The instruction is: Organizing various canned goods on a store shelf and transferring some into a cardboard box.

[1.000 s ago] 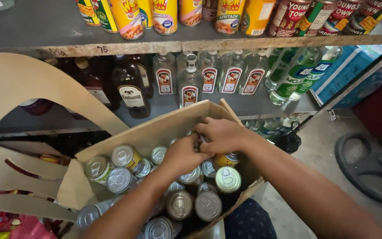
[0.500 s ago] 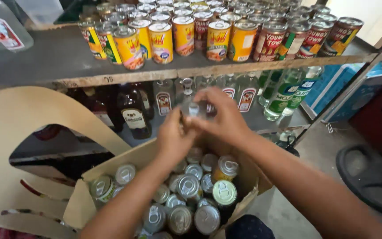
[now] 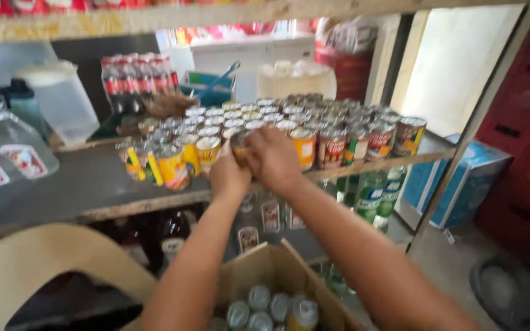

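We have lifted both hands from the cardboard box up to the shelf; our left hand and right hand close their fingers around one can, setting it among the shelved cans.

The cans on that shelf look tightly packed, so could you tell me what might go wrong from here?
Both hands, left hand and right hand, grip one can at the shelf front edge; it could slip into the open box below. Nudging the neighbouring yellow cans near the edge might topple them.
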